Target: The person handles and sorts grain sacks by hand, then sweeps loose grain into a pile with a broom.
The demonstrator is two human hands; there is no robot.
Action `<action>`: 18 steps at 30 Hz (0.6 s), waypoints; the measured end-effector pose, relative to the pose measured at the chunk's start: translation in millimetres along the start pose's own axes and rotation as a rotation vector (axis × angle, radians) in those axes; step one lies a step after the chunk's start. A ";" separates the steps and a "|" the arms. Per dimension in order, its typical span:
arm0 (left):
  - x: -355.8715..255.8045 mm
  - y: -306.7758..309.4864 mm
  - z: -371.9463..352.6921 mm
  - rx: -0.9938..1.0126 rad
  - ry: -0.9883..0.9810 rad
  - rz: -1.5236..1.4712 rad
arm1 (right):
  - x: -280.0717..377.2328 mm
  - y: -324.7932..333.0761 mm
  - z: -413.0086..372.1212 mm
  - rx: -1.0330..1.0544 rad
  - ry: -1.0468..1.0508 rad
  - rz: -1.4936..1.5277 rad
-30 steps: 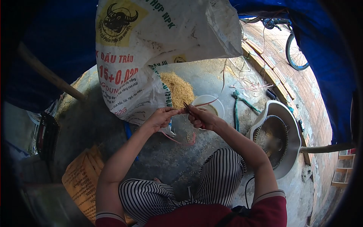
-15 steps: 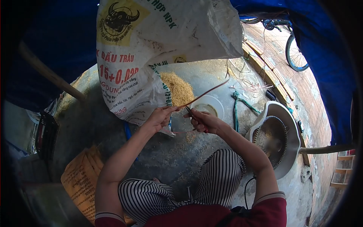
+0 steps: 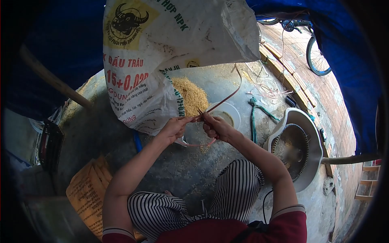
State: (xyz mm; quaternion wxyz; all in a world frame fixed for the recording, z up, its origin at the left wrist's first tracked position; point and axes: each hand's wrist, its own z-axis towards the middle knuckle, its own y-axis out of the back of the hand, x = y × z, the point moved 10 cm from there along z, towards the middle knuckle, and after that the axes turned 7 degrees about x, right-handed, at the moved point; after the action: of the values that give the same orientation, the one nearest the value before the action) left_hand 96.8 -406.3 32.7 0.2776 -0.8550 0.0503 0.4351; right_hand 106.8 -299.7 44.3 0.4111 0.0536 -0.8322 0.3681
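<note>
My left hand (image 3: pixel 174 128) pinches a long, thin brown strip (image 3: pixel 227 98) between thumb and fingers. The strip curves up and away to the right, and a pinkish length of it loops below my hands. Close beside it, my right hand (image 3: pixel 219 127) is closed around a small knife (image 3: pixel 199 111); only its dark pointed tip shows, against the strip, and its handle is hidden in my fingers. Both hands are nearly touching, above the concrete floor. Just beyond them stand a round white bucket (image 3: pixel 237 117) and a heap of yellowish husks (image 3: pixel 188 95).
A large white printed sack (image 3: pixel 137 77) hangs in front on the left. To the right, a pale tub (image 3: pixel 314 162) holds a round woven basket (image 3: pixel 300 139). Green cord (image 3: pixel 253 111) and wooden planks (image 3: pixel 285 71) lie beyond. An orange sack (image 3: pixel 89 194) sits at lower left.
My right hand has moved slightly left and up, bringing the blade tip onto the strip beside my left fingers. The strip's far end has swung left.
</note>
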 end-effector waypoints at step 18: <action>-7.1 -0.5 1.3 -0.065 -0.042 0.051 | -2.0 18.5 -9.6 -0.165 0.088 0.044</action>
State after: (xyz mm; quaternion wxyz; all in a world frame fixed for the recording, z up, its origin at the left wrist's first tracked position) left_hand 91.6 -406.3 37.8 0.2393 -0.8527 0.0521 0.4615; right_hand 107.1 -280.5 36.1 0.4423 -0.0150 -0.8417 0.3093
